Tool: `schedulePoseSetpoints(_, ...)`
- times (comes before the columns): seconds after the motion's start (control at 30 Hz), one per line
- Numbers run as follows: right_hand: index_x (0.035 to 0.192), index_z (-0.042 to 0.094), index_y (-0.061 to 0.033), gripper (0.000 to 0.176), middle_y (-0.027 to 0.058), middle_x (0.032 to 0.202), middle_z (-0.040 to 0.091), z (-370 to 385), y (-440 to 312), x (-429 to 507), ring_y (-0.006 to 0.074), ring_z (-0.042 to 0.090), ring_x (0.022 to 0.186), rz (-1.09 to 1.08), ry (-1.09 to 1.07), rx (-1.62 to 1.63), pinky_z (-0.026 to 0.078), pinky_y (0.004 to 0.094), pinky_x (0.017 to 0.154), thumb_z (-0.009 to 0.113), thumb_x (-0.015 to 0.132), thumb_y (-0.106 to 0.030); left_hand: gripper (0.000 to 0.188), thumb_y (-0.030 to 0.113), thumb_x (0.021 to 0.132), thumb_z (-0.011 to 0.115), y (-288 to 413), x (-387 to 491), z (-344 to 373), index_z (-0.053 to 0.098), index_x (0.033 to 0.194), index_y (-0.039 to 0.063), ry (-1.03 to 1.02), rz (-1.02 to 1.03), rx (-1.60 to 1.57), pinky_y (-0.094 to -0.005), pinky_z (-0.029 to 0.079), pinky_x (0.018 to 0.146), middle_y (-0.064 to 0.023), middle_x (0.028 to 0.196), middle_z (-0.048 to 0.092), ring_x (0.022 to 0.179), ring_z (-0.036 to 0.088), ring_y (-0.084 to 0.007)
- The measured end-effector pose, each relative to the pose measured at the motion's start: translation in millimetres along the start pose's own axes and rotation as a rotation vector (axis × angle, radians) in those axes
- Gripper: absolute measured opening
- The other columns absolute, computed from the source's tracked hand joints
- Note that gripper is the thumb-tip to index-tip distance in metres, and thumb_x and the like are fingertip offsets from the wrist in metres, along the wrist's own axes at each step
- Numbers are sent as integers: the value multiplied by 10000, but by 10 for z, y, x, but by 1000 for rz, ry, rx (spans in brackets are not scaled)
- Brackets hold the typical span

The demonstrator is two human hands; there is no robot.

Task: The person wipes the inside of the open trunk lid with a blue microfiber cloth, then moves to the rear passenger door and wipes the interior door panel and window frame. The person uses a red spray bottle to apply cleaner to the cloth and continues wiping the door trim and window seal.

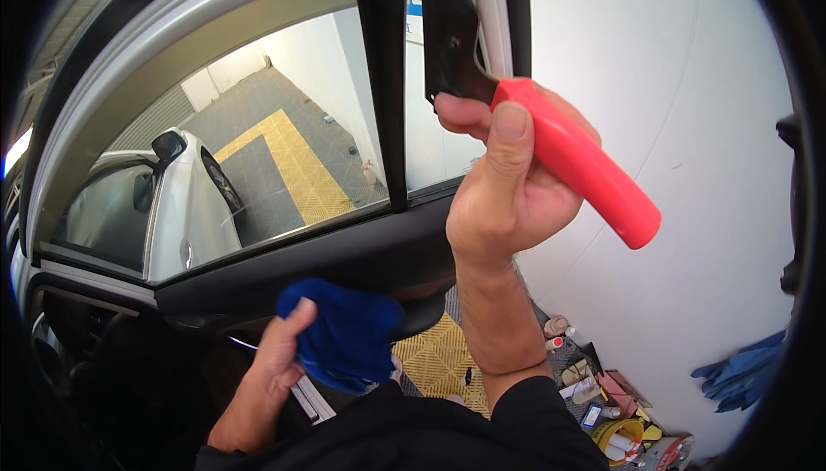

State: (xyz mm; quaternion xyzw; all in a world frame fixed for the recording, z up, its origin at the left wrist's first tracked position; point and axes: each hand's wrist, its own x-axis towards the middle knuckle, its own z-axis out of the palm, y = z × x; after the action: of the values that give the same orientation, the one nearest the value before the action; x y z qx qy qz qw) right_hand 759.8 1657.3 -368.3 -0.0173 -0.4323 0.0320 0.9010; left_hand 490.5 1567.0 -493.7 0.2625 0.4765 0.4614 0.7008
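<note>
My right hand grips the red handle of a scraper-type tool with a flat dark blade. That blade stands upright at the small rear quarter window of an open car door; whether it touches the glass I cannot tell. Lower down, my left hand holds a bunched blue cloth in front of the black door panel. The large door window lies left of the dark divider bar.
Through the glass a white car is visible. At lower right, bottles and a yellow bucket stand on the floor beside a white wall. Blue gloves or cloths lie against that wall. Yellow floor grating shows below the door.
</note>
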Motion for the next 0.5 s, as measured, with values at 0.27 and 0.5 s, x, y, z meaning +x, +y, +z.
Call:
schedulePoseSetpoints(0.27,1204,486,96,306,224,1084,667,-200,1,53,259,757,747,58,-105,-106,644,321,719,665,1011,-60,448,427,995,713,-299,137,-12,640,1249,65,-59,67,-102,-410,614,864,-108,1097,728,989,731,-245)
schedulePoseSetpoints(0.5,1196,455,78,310,247,1105,645,-517,78,-319,294,744,760,155,-97,-178,648,363,717,645,1014,-86,529,356,1008,708,-309,94,171,548,1393,30,-319,283,-263,-454,540,1048,-147,1287,679,1184,674,-287)
